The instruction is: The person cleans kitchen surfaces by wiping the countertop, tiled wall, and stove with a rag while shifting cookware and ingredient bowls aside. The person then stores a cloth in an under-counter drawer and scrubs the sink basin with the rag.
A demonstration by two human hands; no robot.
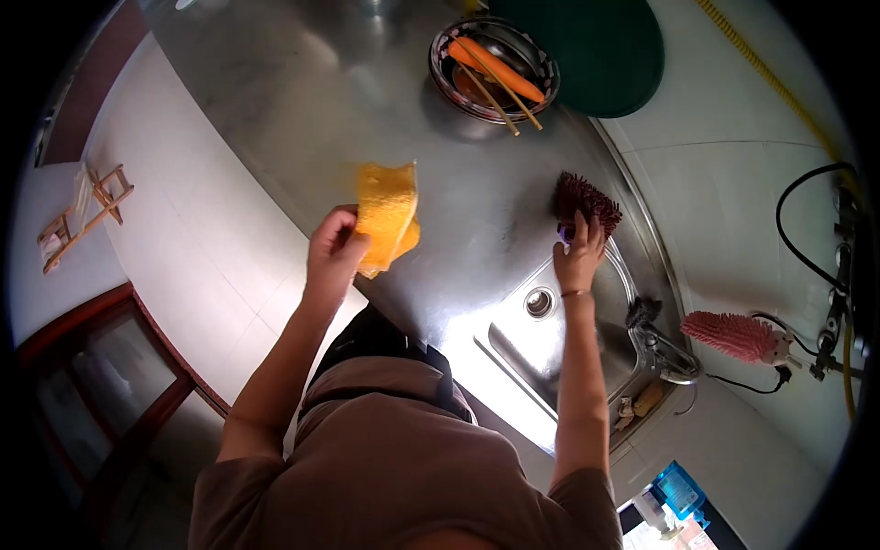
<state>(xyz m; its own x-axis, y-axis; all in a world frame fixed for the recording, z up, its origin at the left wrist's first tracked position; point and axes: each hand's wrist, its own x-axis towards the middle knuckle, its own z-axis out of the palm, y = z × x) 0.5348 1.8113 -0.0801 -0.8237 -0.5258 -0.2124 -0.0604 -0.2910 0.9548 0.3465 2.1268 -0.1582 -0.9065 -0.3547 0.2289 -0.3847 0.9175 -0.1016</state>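
Observation:
My left hand [335,246] is closed around the edge of a yellow cloth [386,213], which hangs up in front of my body over the counter's front edge. To the right, my right hand [581,250] reaches past the sink to a dark red chenille wash mitt [587,202] on the steel counter. The fingers of that hand are apart and lie at the mitt's near side. A small purple patch shows at its lower edge.
The sink [515,332] with its drain is below my right forearm; a faucet [674,357] stands at its back. A patterned bowl [442,82] holds a carrot [495,69] and chopsticks [510,90]. A green round board [614,64] leans behind. A pink mitt [729,336] hangs on the wall.

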